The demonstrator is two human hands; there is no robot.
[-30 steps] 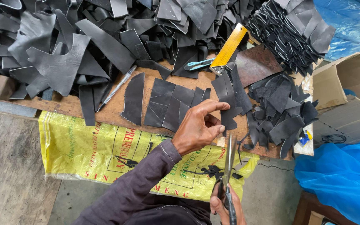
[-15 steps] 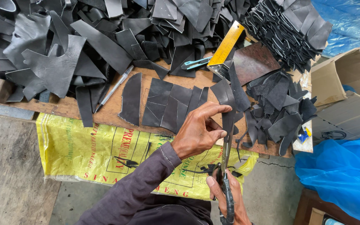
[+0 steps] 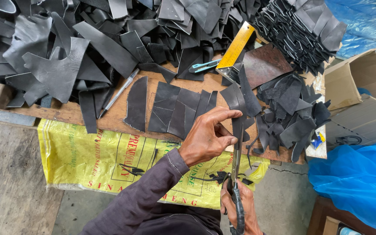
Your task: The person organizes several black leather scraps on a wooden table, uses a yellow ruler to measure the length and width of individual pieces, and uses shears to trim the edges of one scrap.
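Note:
My left hand pinches a narrow black leather piece over the front edge of a wooden board. Below it, my right hand grips long black-handled scissors whose blades point up into the piece's lower end. Thin black offcuts hang beside the blades. Several flat cut leather pieces lie in a row on the board just left of my left hand.
Heaps of black leather scraps cover the back and the right. A yellow square ruler, a teal knife, a pen, a brown sheet. Yellow sack below; cardboard box and blue plastic at right.
The scissors have moved up to the leather piece held in my left hand. The left hand has shifted slightly toward the blades.

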